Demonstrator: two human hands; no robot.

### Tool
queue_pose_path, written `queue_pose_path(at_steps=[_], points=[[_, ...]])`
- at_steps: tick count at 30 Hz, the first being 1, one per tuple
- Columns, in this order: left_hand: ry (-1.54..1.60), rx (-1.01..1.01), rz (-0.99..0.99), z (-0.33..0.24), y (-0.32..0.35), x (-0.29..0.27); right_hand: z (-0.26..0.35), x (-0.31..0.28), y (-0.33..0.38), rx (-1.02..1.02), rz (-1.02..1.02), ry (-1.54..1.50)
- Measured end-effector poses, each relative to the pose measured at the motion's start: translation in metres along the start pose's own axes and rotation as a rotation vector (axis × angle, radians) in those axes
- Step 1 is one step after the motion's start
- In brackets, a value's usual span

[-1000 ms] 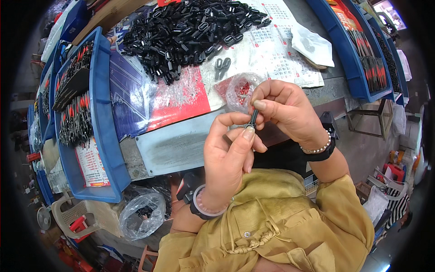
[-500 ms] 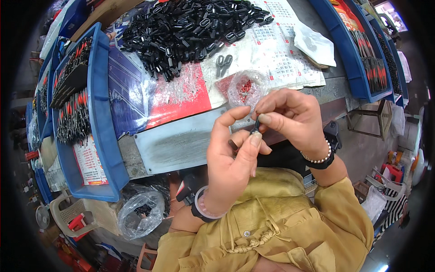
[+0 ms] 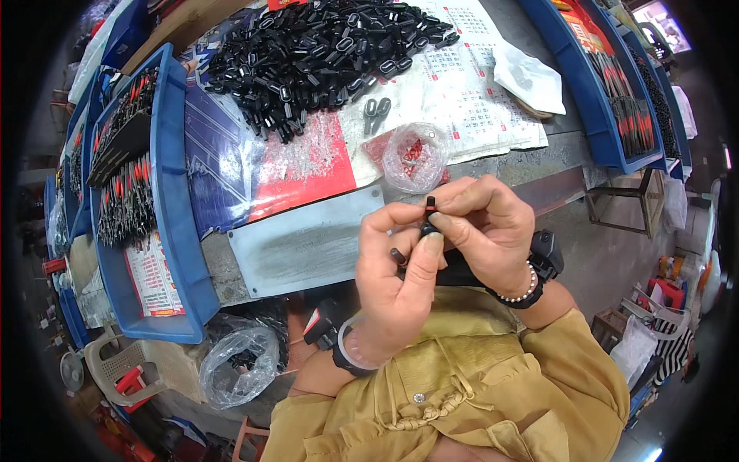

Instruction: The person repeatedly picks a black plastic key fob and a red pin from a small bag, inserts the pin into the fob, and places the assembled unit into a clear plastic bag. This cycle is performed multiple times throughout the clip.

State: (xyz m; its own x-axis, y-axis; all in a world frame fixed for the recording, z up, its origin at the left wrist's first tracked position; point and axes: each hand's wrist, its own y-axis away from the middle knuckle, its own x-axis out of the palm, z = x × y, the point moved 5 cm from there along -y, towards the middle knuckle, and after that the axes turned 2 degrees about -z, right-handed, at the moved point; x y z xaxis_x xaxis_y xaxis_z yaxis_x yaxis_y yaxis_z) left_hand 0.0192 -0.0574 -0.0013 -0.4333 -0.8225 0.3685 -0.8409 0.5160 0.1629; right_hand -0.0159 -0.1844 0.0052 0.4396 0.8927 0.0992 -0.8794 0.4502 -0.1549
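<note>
Between both hands, above the bench's near edge, is a small black stick-like part (image 3: 429, 206) with a red band near its upper end. My left hand (image 3: 392, 281) pinches its lower end between thumb and forefinger. A second dark, short rod (image 3: 398, 256) pokes out from the curled fingers of that hand. My right hand (image 3: 493, 235) closes thumb and forefinger around the banded part from the right. Just beyond the hands stands a plastic-wrapped round dish (image 3: 416, 175) with tiny red pieces (image 3: 413, 151) inside. Farther off lies a large heap of black loop-ended parts (image 3: 323, 65).
A grey metal plate (image 3: 308, 250) lies along the bench's front edge. Blue trays (image 3: 171, 192) at left and a blue tray (image 3: 573, 65) at right hold black-and-orange pieces. Two grey loop-ended parts (image 3: 376, 115) lie before the heap. A white bag (image 3: 527, 77) rests at right.
My right hand has shifted slightly left and down, its fingers now around the part's upper end. The part stands more upright, and its red band shows.
</note>
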Motion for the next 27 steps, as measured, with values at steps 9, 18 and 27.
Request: queue_pose_path(at_steps=[9, 18, 27], points=[[0.135, 0.015, 0.031, -0.008, 0.000, -0.005, 0.005, 0.001, -0.003, 0.027, 0.061, -0.100], [0.179, -0.018, 0.073, -0.005, -0.005, -0.010, 0.020, 0.002, -0.009, -0.171, 0.124, 0.215], [0.182, -0.042, -0.017, -0.002, -0.016, -0.015, 0.024, 0.010, -0.017, -0.233, 0.302, 0.321]])
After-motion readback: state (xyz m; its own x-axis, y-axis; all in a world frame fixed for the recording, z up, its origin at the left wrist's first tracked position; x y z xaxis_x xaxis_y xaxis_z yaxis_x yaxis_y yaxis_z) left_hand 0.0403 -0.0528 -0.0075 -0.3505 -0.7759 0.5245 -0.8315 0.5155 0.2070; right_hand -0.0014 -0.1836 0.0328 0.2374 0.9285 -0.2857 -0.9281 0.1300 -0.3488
